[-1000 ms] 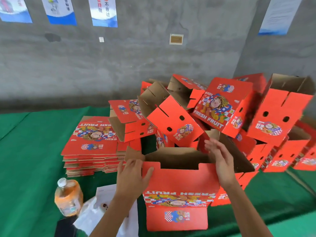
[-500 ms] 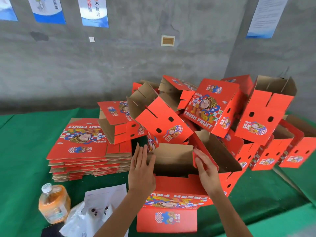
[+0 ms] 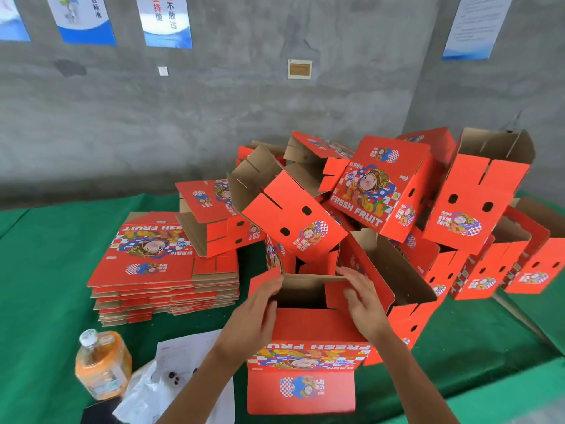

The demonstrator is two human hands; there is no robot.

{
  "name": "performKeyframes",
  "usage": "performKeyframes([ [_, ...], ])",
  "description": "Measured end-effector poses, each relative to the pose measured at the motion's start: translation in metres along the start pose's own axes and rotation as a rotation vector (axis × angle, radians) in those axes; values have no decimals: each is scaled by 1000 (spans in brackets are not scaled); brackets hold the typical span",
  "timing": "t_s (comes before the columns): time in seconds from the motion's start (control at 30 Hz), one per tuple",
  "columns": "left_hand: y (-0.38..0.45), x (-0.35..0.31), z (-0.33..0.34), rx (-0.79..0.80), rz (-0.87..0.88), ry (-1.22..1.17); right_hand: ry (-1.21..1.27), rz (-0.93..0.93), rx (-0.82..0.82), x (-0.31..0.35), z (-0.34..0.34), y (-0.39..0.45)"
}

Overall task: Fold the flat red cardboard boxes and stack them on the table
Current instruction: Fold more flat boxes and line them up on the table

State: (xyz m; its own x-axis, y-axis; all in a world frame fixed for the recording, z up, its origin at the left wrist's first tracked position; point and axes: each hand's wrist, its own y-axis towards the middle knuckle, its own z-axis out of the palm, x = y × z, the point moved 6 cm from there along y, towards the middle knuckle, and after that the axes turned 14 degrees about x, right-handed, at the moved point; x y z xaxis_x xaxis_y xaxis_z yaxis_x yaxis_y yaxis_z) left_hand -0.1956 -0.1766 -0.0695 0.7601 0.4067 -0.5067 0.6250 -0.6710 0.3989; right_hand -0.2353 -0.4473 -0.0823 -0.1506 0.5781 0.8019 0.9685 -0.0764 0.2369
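Observation:
A half-folded red cardboard box (image 3: 308, 335) stands in front of me on the green table (image 3: 46, 286), its open brown inside facing up. My left hand (image 3: 253, 316) presses the left side flap inward with straight fingers. Straight fingers of my right hand (image 3: 363, 301) push the right side flap down over the opening. A long front flap with the printed picture hangs toward me. To the left lies a stack of flat red boxes (image 3: 165, 270). Behind the box rises a loose heap of folded red boxes (image 3: 382, 194).
An orange drink bottle (image 3: 102, 364) stands at the near left, beside white paper and a plastic bag (image 3: 171, 381). A grey concrete wall with posters closes the back. Folded boxes spread to the table's right edge.
Both hands moved inward onto the box's side flaps, which have swung over the opening. The view shifted a little.

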Motion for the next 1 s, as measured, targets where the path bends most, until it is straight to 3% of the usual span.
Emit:
performKeyframes([
  [0.13,3,5,-2,-39,-47,-242,88,102,-6,-1,-1,1],
  [0.3,8,24,8,-41,-355,-126,-59,143,-59,0,-9,10],
  [0.47,3,24,13,-100,-337,-167,-202,101,-28,-6,-7,11],
  [0.6,-4,23,16,-152,-240,-179,-200,242,-111,0,-12,30],
  [0.7,-6,20,21,-80,-119,47,-27,193,-65,2,-2,39],
  [0.77,-7,29,23,23,-202,113,183,179,-34,2,7,36],
  [0.87,-9,45,18,-16,-350,-133,361,202,-5,-2,14,31],
  [1.0,-12,43,16,-99,-343,-309,69,106,129,-11,16,28],
])
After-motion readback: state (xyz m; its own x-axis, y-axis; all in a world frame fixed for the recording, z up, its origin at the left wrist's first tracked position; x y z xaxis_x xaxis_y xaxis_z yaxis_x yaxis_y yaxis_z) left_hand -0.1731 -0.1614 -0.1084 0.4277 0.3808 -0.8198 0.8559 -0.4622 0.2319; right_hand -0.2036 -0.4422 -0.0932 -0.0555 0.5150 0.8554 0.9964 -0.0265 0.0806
